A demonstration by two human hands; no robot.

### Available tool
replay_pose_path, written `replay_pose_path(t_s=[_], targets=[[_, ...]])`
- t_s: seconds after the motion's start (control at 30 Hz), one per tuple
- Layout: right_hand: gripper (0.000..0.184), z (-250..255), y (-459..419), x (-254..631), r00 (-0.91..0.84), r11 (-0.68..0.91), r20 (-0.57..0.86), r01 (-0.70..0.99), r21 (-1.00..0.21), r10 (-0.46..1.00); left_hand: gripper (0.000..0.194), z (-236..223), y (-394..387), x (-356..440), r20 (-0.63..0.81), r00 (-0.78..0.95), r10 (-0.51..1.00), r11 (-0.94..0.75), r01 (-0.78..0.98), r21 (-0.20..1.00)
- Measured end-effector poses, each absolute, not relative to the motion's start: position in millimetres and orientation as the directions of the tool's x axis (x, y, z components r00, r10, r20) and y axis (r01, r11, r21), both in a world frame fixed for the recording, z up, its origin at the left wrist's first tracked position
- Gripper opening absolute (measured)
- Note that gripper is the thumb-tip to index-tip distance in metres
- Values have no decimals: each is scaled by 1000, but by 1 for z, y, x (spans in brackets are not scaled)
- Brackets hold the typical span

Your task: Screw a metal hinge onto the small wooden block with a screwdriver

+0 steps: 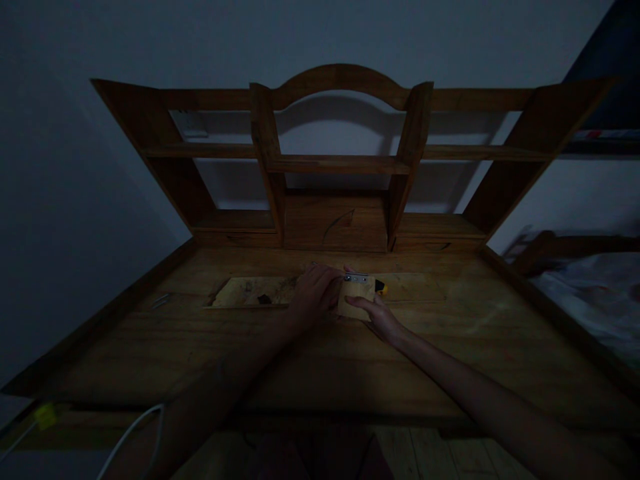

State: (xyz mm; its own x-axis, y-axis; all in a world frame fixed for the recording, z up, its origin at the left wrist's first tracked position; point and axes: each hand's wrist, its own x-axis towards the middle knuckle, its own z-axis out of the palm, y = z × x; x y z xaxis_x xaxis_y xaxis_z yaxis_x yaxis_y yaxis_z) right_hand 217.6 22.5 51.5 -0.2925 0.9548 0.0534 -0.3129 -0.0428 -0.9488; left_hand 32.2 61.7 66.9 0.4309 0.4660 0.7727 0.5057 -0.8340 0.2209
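A small, pale wooden board point(356, 305) is in my right hand point(381, 319), with the thumb lying across its face and the other fingers behind it. A metal hinge point(356, 277) runs along the board's upper edge. My left hand point(316, 293) is closed at the hinge's left end, its fingertips pressed together. Whatever it may hold there is hidden. Just right of the board, a yellow and black object point(381, 288) lies on the desk, partly covered, so its kind is unclear.
The wooden desk point(430, 347) has a long recessed strip point(245, 292) with a dark chip in it. Thin metal pieces point(161, 301) lie at left. A wooden shelf unit point(340, 165) stands along the back. A white cable point(133, 427) hangs by my left arm.
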Motion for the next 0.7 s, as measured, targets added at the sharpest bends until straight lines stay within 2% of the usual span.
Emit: replay_pose_path(t_s=[0.2, 0.37, 0.7], targets=[[61, 50, 20, 223, -235, 249, 267, -104, -963, 935, 18, 66, 60, 32, 809, 432, 400, -863, 474, 174], [59, 56, 19, 226, -258, 512, 483, 55, -857, 837, 16, 63, 61, 32, 841, 403, 360, -870, 471, 147], [61, 53, 21, 228, -313, 562, 500, 152, -813, 808, 21, 68, 56, 32, 889, 361, 283, -871, 485, 80]])
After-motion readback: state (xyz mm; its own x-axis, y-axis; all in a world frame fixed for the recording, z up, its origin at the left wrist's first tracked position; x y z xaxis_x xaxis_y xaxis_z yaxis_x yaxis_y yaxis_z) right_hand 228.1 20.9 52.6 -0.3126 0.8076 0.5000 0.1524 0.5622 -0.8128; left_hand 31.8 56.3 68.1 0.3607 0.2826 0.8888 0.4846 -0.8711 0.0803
